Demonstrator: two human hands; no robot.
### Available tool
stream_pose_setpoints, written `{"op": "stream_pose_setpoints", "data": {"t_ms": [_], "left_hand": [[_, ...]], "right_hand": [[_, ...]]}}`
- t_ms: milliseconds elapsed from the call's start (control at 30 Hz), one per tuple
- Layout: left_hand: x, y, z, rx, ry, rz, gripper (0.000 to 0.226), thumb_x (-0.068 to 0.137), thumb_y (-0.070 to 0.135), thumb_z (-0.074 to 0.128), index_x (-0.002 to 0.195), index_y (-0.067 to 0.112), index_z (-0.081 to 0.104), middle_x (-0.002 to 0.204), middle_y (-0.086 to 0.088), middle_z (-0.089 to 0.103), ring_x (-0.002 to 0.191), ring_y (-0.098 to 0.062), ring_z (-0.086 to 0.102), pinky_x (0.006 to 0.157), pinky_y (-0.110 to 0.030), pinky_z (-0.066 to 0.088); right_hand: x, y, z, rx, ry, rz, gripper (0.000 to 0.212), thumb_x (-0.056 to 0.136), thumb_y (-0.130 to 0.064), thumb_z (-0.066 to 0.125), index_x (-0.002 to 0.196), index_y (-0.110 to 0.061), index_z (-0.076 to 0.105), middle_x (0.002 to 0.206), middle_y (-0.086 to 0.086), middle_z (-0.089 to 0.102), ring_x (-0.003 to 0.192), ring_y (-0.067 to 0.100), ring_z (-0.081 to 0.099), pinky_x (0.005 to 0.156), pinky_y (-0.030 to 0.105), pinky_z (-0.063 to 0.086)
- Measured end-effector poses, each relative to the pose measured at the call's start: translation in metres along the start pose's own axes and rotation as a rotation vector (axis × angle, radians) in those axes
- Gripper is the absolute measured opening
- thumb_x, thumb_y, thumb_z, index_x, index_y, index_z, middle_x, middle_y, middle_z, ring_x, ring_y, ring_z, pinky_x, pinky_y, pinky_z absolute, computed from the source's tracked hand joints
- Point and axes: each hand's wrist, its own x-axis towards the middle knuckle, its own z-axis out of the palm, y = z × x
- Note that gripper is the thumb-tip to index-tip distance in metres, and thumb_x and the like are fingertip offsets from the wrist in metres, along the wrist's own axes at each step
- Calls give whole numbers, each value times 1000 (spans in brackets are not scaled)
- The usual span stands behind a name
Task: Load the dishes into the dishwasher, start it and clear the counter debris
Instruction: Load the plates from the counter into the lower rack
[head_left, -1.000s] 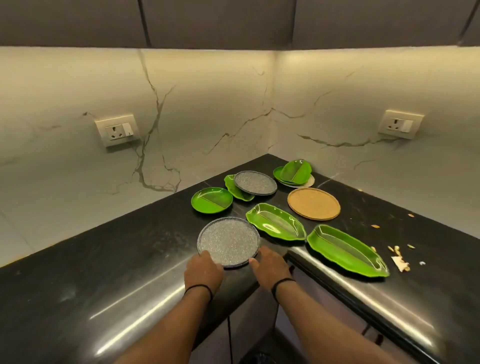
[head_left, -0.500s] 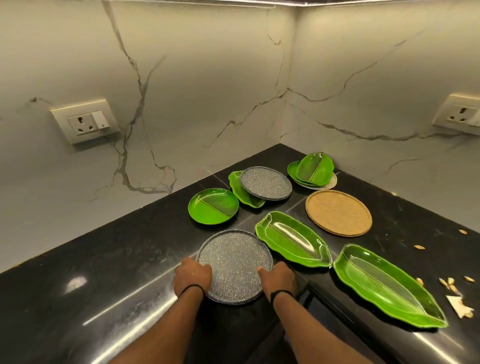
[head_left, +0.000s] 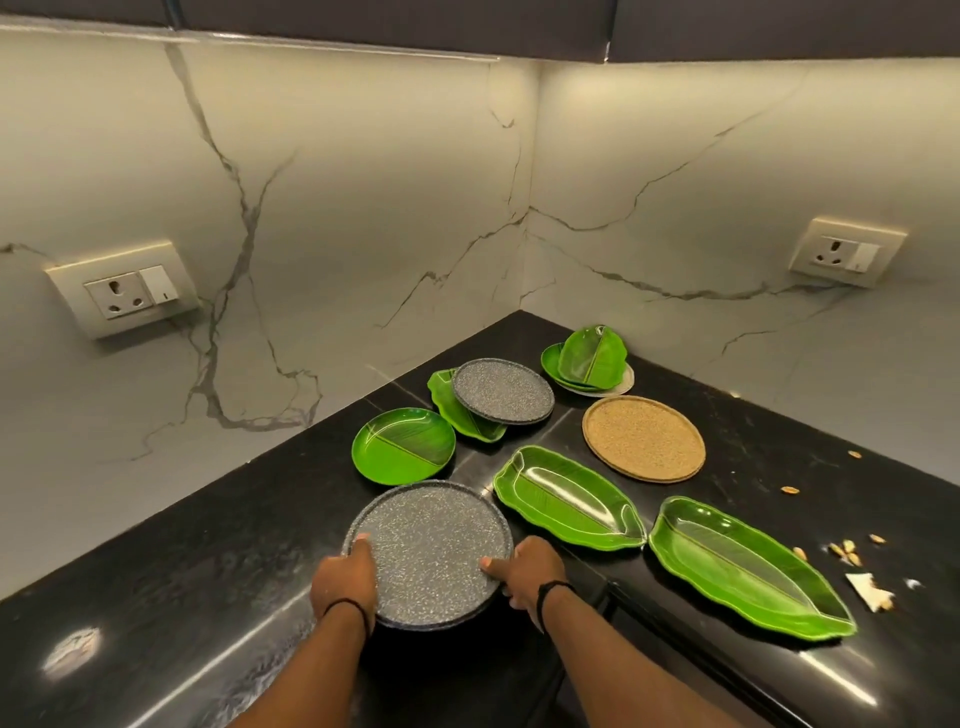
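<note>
A round, speckled grey plate with a low raised rim and a matte, stone-like grain sits at the near edge of the glossy black desk, partly overhanging the inner corner. The left hand grips its left rim, thumb curled over the top; the right hand grips the right rim the same way, thumb laid on the speckled face and fingers wrapped below. Both forearms reach in from the bottom, each wrist wearing a thin black band.

Beyond it lie the other dishes — a round shiny green plate with a leaf-vein diagonal, just beside the grey plate's far rim, and a second speckled grey plate resting tilted on a small green leaf-shaped dish. Two long glossy green trays moulded like banana leaves lie tip to tip: the nearer leaf tray just right of the held plate, the farther leaf tray toward the right. A flat round tan plate with a grainy, cork-like surface sits behind them. Near the corner, a stack of green leaf dishes rests on a pale plate.

Small pale crumbs and scraps are scattered on the desk at the right. The white marble-veined wall carries two sockets.
</note>
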Motion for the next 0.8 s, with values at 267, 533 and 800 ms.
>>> {"op": "stream_pose_setpoints", "data": {"t_ms": [267,533,800], "left_hand": [[-7,51,6,-380,3,179,41,93,34,60,69,1,57,64,-10,44,61,-21,38,58,-34,32],[-50,117,93,-526,-281,267,30,92,24,63,68,9,53,69,-8,47,69,-18,37,60,-32,31],[-59,107,176,-448,-244,196,28,92,27,61,73,10,52,68,-10,45,67,-18,39,62,-33,35]], "right_hand": [[-36,-42,-65,5,151,-161,35,82,-46,66,65,-19,50,71,12,65,67,31,63,64,38,55],[-8,-38,-170,125,373,-106,44,89,-41,58,55,-14,48,64,13,57,66,32,61,66,41,54],[81,11,-263,190,521,123,30,86,-31,66,94,-2,71,99,17,71,95,35,66,74,30,48]]}}
